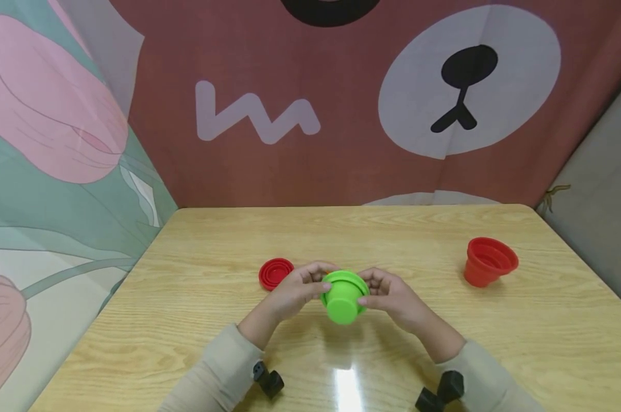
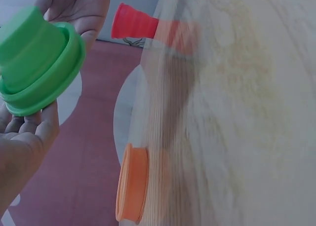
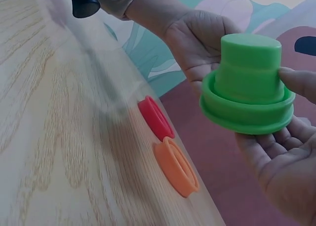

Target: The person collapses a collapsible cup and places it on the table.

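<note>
While your left hand (image 1: 295,292) and right hand (image 1: 394,296) are both gripping the bright green, stepped, rubbery-looking cup (image 1: 343,303) around its wide rim, it is hanging above the pale wood-grain table (image 1: 161,320), narrow base tilting toward you. Outer ring is sitting around the narrower wall; probably part-folded. You are likely working it best by pressing evenly with both thumbs, fingers bracing behind so neither side is buckling. Flattened red ringed cup (image 1: 276,273) is lying just beyond your left hand, low orange ringed cup (image 3: 177,168) beside it; taller red flared cup (image 1: 487,263) is standing well off to your right.
</note>
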A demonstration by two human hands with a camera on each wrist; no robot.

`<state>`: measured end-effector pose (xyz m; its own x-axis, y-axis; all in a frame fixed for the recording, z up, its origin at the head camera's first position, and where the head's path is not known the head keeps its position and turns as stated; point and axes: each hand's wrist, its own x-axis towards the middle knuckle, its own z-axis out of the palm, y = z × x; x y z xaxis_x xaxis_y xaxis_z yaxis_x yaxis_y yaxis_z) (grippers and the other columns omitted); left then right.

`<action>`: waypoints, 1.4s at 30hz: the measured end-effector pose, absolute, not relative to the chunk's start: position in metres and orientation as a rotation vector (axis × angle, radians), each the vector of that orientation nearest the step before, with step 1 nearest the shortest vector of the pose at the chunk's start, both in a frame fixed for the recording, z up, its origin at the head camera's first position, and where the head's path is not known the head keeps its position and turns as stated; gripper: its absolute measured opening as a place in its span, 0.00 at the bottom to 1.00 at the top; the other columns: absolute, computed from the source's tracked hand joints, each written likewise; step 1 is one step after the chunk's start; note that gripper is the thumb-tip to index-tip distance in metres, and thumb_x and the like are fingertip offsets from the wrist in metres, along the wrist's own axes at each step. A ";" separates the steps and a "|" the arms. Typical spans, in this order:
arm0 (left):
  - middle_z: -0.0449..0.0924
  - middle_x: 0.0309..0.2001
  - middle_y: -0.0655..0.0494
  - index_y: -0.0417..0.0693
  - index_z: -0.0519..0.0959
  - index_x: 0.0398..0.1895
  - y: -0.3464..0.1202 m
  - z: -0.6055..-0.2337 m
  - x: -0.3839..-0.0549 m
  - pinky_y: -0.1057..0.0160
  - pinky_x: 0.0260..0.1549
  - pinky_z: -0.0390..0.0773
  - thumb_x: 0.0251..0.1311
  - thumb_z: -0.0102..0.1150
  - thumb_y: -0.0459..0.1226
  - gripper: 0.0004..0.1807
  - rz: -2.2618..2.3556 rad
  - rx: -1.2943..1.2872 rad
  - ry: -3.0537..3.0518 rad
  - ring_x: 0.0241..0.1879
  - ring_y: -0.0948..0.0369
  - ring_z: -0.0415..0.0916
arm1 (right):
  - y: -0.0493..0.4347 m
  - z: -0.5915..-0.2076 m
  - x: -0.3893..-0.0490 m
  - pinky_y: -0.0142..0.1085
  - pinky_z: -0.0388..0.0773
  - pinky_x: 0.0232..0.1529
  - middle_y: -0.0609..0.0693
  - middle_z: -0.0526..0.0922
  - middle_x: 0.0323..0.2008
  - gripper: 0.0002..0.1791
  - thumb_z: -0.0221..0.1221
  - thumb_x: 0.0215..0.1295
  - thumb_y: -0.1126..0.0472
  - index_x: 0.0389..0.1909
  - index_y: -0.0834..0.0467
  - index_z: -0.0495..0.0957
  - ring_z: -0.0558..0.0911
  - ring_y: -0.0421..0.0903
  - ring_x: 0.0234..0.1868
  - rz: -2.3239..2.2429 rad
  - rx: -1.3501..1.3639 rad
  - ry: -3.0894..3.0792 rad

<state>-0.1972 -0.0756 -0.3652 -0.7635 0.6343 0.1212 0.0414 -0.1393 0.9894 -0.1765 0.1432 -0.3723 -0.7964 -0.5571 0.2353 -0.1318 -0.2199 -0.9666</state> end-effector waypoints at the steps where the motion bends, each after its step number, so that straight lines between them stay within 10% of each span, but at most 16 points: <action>1: 0.73 0.39 0.54 0.29 0.63 0.51 -0.076 -0.366 -0.197 0.65 0.36 0.72 0.55 0.49 0.30 0.20 1.943 0.769 1.723 0.35 0.62 0.72 | 0.144 -0.373 -0.177 0.34 0.74 0.38 0.52 0.75 0.34 0.15 0.54 0.53 0.71 0.43 0.69 0.67 0.76 0.43 0.34 -2.075 -0.826 1.749; 42: 0.74 0.35 0.48 0.30 0.67 0.43 -0.069 -0.366 -0.196 0.66 0.35 0.74 0.55 0.47 0.25 0.12 1.655 0.821 2.093 0.35 0.65 0.72 | 0.143 -0.375 -0.177 0.34 0.73 0.37 0.52 0.74 0.34 0.12 0.51 0.56 0.68 0.40 0.70 0.69 0.74 0.43 0.35 -1.944 -0.716 2.079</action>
